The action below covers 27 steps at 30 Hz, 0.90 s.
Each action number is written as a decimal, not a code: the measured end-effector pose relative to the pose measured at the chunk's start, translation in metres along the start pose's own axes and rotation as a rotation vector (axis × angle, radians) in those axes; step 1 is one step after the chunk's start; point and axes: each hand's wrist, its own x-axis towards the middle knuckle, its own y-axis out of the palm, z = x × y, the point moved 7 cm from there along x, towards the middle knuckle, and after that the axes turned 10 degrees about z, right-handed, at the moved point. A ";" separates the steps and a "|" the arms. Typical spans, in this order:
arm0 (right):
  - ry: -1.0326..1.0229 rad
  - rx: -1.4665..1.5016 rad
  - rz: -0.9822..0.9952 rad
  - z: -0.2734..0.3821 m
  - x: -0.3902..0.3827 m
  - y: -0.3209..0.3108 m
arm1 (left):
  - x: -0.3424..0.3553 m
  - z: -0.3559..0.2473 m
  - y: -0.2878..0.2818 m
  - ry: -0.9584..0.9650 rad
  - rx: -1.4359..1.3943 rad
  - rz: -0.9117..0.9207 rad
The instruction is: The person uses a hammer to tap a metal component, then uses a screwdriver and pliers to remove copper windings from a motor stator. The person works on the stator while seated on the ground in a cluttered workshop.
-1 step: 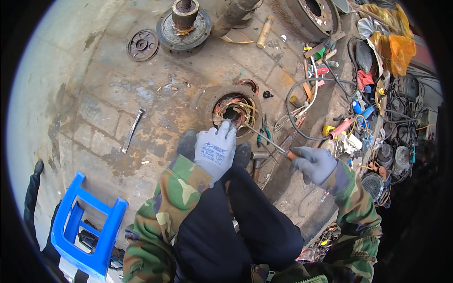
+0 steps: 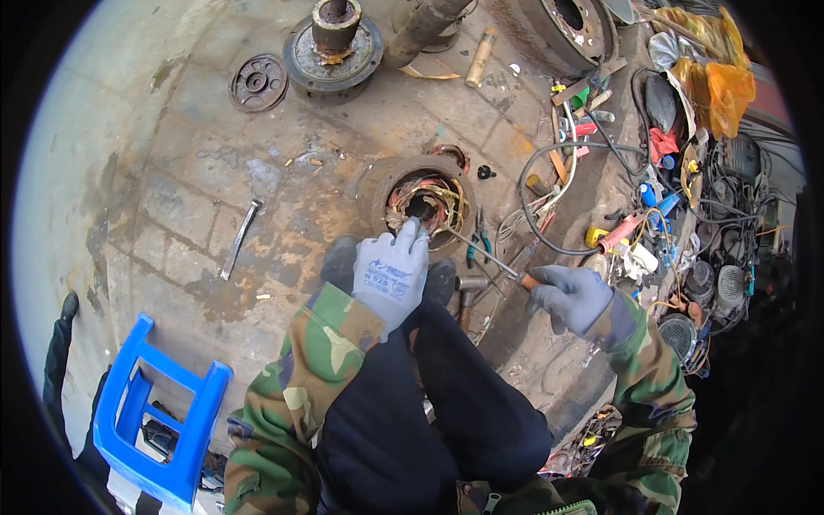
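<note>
A round, rusty motor housing [image 2: 371, 199] stands on the floor before me, with loose copper windings [image 2: 448, 194] ringing a dark central hole. At its near rim is my gloved left hand [image 2: 390, 275], back upward. Its fingers bend down and close together there; what they hold, if anything, is hidden beneath them. My gloved right hand [image 2: 577, 299] is wrapped round the orange-brown handle of a screwdriver [image 2: 493, 258]. The long metal shaft slants up and left, its far end at the windings on the housing's right side.
Green-handled pliers [image 2: 480, 239] and a hammer [image 2: 471, 283] lie right of the housing. A metal bar [image 2: 241, 239] lies to the left, near a blue plastic stool [image 2: 163, 378]. Beyond stand a flanged shaft part [image 2: 333, 64] and a spoked wheel [image 2: 259, 83]. Cables and tools clutter the right.
</note>
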 end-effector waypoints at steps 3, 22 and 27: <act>0.081 0.120 0.067 -0.001 0.007 -0.006 | -0.001 0.000 -0.003 0.008 -0.002 -0.021; 0.031 0.178 -0.154 0.013 0.020 0.045 | -0.001 0.001 -0.001 -0.021 -0.083 -0.020; -0.049 0.485 -0.066 -0.024 0.033 0.054 | -0.002 0.001 -0.002 -0.031 -0.115 -0.057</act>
